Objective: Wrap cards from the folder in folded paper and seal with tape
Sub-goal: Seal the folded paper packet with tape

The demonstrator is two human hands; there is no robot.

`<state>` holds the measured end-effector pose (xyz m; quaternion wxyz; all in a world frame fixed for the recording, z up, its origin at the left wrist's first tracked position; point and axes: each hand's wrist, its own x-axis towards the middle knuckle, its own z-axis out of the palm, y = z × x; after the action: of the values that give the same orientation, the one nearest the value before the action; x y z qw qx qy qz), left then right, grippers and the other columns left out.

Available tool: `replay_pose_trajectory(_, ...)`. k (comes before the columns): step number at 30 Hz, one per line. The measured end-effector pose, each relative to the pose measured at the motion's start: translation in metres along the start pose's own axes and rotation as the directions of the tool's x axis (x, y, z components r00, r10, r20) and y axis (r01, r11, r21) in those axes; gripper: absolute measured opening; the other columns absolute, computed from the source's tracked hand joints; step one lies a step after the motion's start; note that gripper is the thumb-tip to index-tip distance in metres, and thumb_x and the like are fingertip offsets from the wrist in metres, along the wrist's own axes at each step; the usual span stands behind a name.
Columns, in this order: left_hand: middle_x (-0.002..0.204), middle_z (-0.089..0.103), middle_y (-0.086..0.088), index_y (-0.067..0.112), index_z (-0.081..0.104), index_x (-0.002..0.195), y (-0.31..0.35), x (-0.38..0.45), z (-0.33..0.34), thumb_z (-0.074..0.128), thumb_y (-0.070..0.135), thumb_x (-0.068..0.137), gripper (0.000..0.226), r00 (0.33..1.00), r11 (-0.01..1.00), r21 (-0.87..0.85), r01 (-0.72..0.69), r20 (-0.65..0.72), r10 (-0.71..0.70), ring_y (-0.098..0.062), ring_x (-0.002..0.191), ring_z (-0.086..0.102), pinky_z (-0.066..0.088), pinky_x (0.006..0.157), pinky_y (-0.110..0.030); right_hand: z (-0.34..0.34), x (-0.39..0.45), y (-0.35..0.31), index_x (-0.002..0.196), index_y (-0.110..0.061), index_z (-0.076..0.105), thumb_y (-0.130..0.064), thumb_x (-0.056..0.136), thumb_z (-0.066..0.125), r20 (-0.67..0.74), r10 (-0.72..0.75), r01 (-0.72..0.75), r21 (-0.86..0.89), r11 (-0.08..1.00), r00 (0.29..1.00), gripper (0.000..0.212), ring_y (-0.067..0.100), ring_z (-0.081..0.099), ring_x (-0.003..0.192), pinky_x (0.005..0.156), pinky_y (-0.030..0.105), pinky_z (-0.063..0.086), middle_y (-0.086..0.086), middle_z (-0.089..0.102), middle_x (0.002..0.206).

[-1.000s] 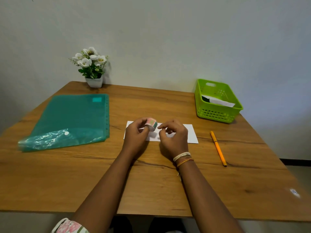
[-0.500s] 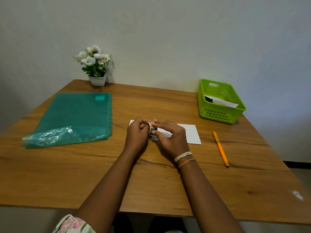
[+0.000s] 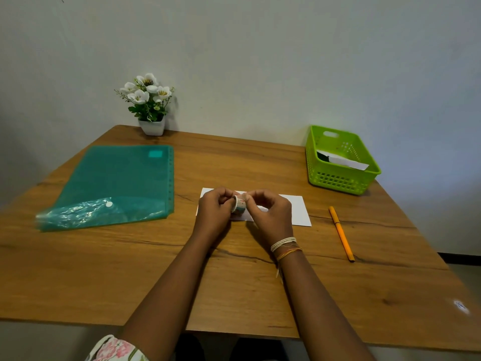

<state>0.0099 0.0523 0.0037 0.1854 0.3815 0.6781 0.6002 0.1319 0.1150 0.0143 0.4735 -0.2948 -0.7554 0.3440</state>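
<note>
Both hands meet over the middle of the wooden table (image 3: 234, 282). The left hand (image 3: 213, 212) holds a small roll of patterned tape (image 3: 238, 204) with its fingers closed around it, and the right hand (image 3: 270, 214) pinches the roll at its side with thumb and forefinger, the other fingers curled. The roll is lifted a little above the folded white paper (image 3: 294, 209), which lies flat on the table under the hands; its right part shows past the right hand at 3 o'clock. Whether cards are inside the paper I cannot tell. The green transparent folder (image 3: 117, 183) lies flat at 9 o'clock from the hands, well apart from the paper. An orange pen (image 3: 341, 233) lies at 3 o'clock, near the paper but not touching it. A green plastic basket (image 3: 338, 178) stands at 2 o'clock and holds a white paper piece with something dark. A small pot of white flowers (image 3: 149, 105) stands at 11 o'clock, at the far edge of the table by the wall.
</note>
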Motion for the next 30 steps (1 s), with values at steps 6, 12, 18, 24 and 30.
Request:
replay_pose_trajectory(6, 0.086, 0.069, 0.003, 0.017, 0.069, 0.085, 0.005, -0.001, 0.003, 0.057, 0.0, 0.089, 0.021, 0.999, 0.999, -0.024, 0.022, -0.023, -0.023, -0.008, 0.085, 0.068, 0.056, 0.065, -0.017, 0.001, 0.007, 0.007, 0.089, -0.014, 0.072, -0.014, 0.087, 0.067, -0.15, 0.242, -0.203, 0.234, 0.951, 0.959, 0.005, 0.012, 0.069, 0.081, 0.074, 0.023, 0.057, 0.002, 0.073, 0.085)
replay_pose_trajectory(12, 0.088, 0.071, 0.005, 0.013, 0.073, 0.094, 0.001, 0.001, 0.005, 0.058, 0.003, 0.09, 0.018, 0.998, 1.0, -0.006, 0.019, -0.052, -0.019, 0.001, 0.079, 0.067, 0.054, 0.065, -0.013, 0.001, 0.013, 0.02, 0.084, -0.015, 0.073, -0.02, 0.085, 0.071, -0.188, 0.343, -0.301, 0.221, 0.928, 0.92, 0.005, 0.014, 0.07, 0.081, 0.072, 0.023, 0.054, 0.001, 0.074, 0.082)
replay_pose_trajectory(18, 0.096, 0.071, 0.0, 0.008, 0.073, 0.105, 0.001, 0.026, 0.006, 0.062, 0.012, 0.09, 0.019, 0.982, 0.993, 0.09, 0.079, -0.181, -0.062, -0.009, 0.082, 0.065, 0.056, 0.07, -0.019, 0.002, 0.018, 0.02, 0.075, -0.02, 0.071, -0.027, 0.083, 0.072, -0.236, 0.41, -0.398, 0.098, 0.912, 0.881, 0.01, 0.005, 0.063, 0.072, 0.069, 0.021, 0.05, -0.008, 0.069, 0.073)
replay_pose_trajectory(24, 0.078, 0.069, -0.01, 0.005, 0.072, 0.076, 0.014, 0.075, 0.014, 0.057, 0.009, 0.089, 0.02, 0.978, 0.913, 0.367, 0.178, -0.172, -0.121, -0.024, 0.074, 0.066, 0.048, 0.056, -0.03, 0.0, 0.021, 0.022, 0.078, -0.015, 0.073, -0.024, 0.083, 0.07, -0.191, 0.441, -0.441, 0.042, 0.896, 0.877, 0.011, 0.012, 0.062, 0.076, 0.07, 0.022, 0.046, -0.003, 0.07, 0.077)
replay_pose_trajectory(30, 0.092, 0.07, -0.015, 0.007, 0.071, 0.099, 0.009, 0.113, 0.027, 0.063, 0.012, 0.089, 0.013, 0.949, 0.871, 0.376, 0.316, -0.134, -0.286, -0.026, 0.078, 0.069, 0.06, 0.064, -0.035, 0.003, 0.02, 0.025, 0.077, -0.019, 0.073, -0.024, 0.084, 0.068, -0.189, 0.444, -0.448, 0.02, 0.894, 0.876, 0.009, 0.009, 0.062, 0.075, 0.07, 0.024, 0.05, -0.007, 0.068, 0.074)
